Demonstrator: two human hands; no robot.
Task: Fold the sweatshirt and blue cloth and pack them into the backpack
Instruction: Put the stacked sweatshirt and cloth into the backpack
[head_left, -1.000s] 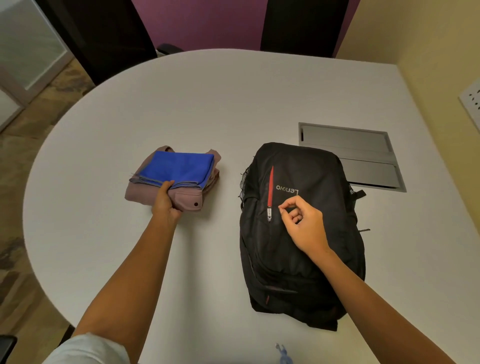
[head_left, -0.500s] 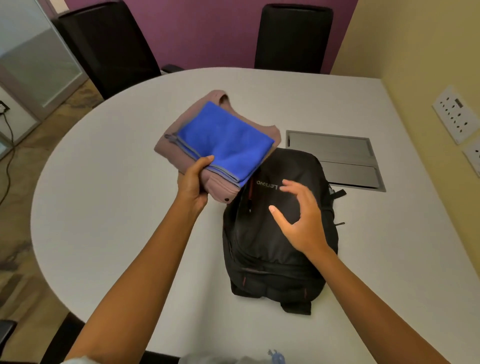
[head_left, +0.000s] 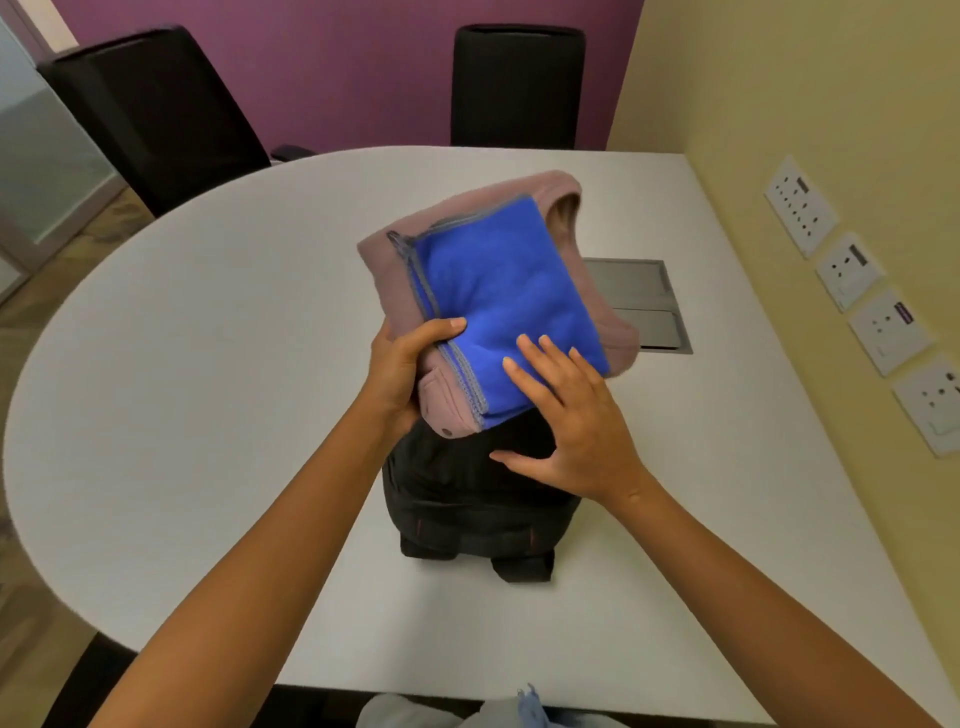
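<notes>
A folded mauve sweatshirt (head_left: 395, 270) with a folded blue cloth (head_left: 498, 280) stacked on top is lifted in the air above the black backpack (head_left: 467, 499), which lies on the white table (head_left: 208, 364). My left hand (head_left: 402, 374) grips the stack's near-left corner, thumb on the blue cloth and fingers hidden underneath. My right hand (head_left: 566, 421) lies flat with straight fingers on the near-right part of the blue cloth, its thumb stretched out below the stack over the backpack. Most of the backpack's upper half is hidden by the stack.
A grey metal cable hatch (head_left: 649, 306) is set in the table behind the stack. Two black chairs (head_left: 519, 83) (head_left: 156, 114) stand at the far side. Wall sockets (head_left: 852, 270) line the yellow wall on the right.
The stack has moved from the table's left side up and right, and is now over the backpack. My right hand left the backpack's front and now touches the blue cloth.
</notes>
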